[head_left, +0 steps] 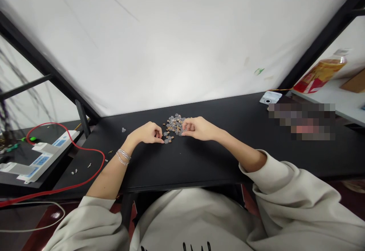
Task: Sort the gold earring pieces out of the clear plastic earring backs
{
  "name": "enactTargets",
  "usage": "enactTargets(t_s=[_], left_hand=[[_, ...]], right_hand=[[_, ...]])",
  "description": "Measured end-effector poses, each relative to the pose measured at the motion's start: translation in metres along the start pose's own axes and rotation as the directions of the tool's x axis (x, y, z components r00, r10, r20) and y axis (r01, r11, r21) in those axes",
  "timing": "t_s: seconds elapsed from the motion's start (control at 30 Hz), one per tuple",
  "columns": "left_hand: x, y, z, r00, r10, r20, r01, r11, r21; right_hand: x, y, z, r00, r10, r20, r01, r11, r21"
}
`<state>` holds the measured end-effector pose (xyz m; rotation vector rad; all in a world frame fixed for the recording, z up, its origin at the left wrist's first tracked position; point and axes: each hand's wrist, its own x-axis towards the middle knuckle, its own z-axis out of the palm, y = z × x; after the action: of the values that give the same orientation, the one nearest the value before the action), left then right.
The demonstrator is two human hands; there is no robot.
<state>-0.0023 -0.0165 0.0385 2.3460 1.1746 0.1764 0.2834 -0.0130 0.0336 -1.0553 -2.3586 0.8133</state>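
We see a black table [199, 163] with a heap of small round pieces [174, 124] on it, clear and grey with little brown parts. This heap lies near the middle of the table, closer to the far edge than to the near edge, and it is between the two hands. The left hand [146, 134] is curled and its fingers are almost closed, with the fingertips [162, 140] just at the lower left side of the heap. The right hand [199, 128] is curled in a similar way, and its fingertips [183, 133] touch the right side of the heap. The pieces are very small, so we cannot tell if either hand has hold of one. Silver bracelets [123, 157] are around the left wrist. One single piece [123, 130] lies on the left of the left hand. Toward the left edge of the table there are a few tiny bits [74, 171], and a red cable [103, 159] runs there beside white power strips [42, 158]. Near the far right corner lies a small white camera [270, 97], and a blurred patch [300, 121] hides the area beside it.
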Motion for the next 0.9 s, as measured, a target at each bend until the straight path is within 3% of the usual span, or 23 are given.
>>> enactTargets(t_s=[0.27, 0.43, 0.6, 0.9], left_hand=[[0.001, -0.001, 0.002, 0.994, -0.029, -0.101, 0.034, 0.998, 0.045], [0.004, -0.001, 0.006, 0.992, -0.076, -0.098, 0.088, 0.989, 0.117], [0.007, 0.003, 0.009, 0.991, -0.103, -0.090, 0.110, 0.991, 0.071], [0.006, 0.010, 0.010, 0.960, 0.128, -0.250, -0.092, 0.985, 0.149]], right_hand=[[0.001, 0.002, 0.007, 0.998, -0.059, 0.011, 0.059, 0.998, 0.001], [0.001, 0.002, 0.009, 0.997, -0.068, 0.026, 0.068, 0.998, 0.002], [0.001, 0.002, 0.011, 0.998, -0.057, 0.024, 0.057, 0.998, 0.008], [0.001, -0.001, 0.016, 0.998, -0.057, -0.006, 0.057, 0.998, 0.005]])
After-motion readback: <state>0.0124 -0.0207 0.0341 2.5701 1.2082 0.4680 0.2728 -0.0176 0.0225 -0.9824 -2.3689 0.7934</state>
